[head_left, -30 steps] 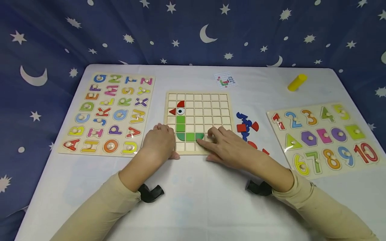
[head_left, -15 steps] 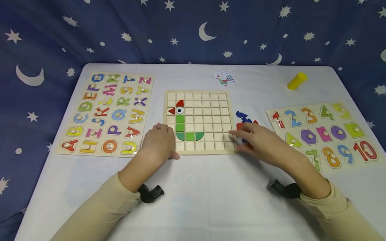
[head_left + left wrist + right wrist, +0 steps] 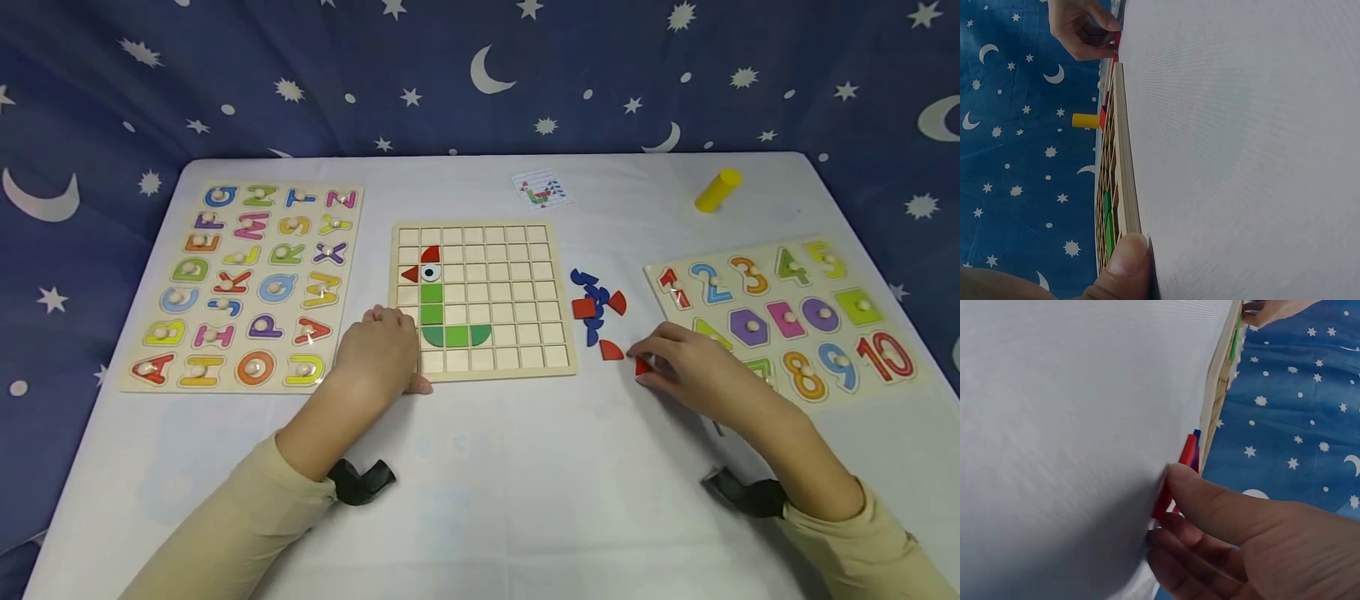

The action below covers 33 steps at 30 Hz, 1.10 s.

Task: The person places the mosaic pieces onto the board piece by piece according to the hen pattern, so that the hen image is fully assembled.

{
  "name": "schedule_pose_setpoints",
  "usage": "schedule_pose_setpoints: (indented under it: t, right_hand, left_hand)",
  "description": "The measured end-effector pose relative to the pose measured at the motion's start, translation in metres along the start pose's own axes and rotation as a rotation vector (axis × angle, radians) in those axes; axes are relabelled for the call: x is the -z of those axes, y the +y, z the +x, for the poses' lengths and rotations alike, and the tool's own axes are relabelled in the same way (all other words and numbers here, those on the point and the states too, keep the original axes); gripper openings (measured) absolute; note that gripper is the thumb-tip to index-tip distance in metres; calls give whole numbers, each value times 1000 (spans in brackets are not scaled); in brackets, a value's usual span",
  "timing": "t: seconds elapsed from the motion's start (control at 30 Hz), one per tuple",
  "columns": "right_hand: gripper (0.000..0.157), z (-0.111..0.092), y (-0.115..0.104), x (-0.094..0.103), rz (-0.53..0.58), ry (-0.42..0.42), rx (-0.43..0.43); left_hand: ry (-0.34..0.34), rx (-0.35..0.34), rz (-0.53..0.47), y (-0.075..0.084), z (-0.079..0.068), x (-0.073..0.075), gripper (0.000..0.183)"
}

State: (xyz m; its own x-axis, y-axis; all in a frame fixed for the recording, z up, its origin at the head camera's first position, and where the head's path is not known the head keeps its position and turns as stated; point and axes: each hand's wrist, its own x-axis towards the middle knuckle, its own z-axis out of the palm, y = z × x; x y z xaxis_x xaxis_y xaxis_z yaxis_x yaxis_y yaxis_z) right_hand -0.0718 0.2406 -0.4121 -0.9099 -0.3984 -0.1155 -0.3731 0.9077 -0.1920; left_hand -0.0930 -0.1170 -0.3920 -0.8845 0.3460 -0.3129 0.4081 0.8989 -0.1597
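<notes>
A wooden grid board [image 3: 510, 317] lies mid-table, with red, green and eye-marked pieces set in its left part, including green squares [image 3: 432, 303]. My left hand [image 3: 378, 350] holds the board's near left corner, the thumb [image 3: 1129, 253] against its front edge in the left wrist view. Right of the board, my right hand [image 3: 690, 367] has thumb and fingers at a small red piece [image 3: 642, 367] on the table. In the right wrist view, the thumb [image 3: 1210, 497] and fingers pinch this red piece [image 3: 1164, 499], which is partly hidden.
Loose blue pieces [image 3: 592, 310], a red square [image 3: 583, 308] and red quarter-circles [image 3: 611, 350] lie beside the board. An alphabet board [image 3: 247, 325] stands left, a number board [image 3: 757, 337] right. Behind are a pattern card [image 3: 542, 190] and a yellow cylinder [image 3: 717, 191].
My right hand has left the green piece on the board and moved right, past the loose pieces, to the small red piece. My left hand stays at the board's corner. The head view has shifted slightly.
</notes>
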Motion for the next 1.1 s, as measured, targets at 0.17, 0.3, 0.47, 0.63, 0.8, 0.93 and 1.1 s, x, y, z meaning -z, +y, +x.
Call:
schedule_pose_setpoints:
  t: [0.17, 0.3, 0.47, 0.63, 0.8, 0.93, 1.1]
  right_hand:
    - [20, 4, -2, -3, 20, 22, -19]
    - [19, 6, -3, -3, 36, 35, -22]
    - [22, 7, -2, -3, 56, 26, -15]
    - [22, 10, -2, -2, 62, -3, -41]
    - [21, 11, -2, 0, 64, -32, -69]
    - [21, 13, -1, 2, 53, -41, -66]
    - [25, 17, -3, 1, 33, -16, -69]
  left_hand:
    - [12, 4, -5, 0, 0, -1, 100]
    - [22, 3, 7, -1, 0, -2, 101]
    - [6, 15, 6, 0, 0, -2, 102]
    - [1, 21, 5, -1, -1, -2, 102]
    - [1, 15, 3, 0, 0, -2, 101]
    - [2, 14, 0, 0, 0, -3, 101]
    - [-3, 18, -4, -1, 0, -2, 102]
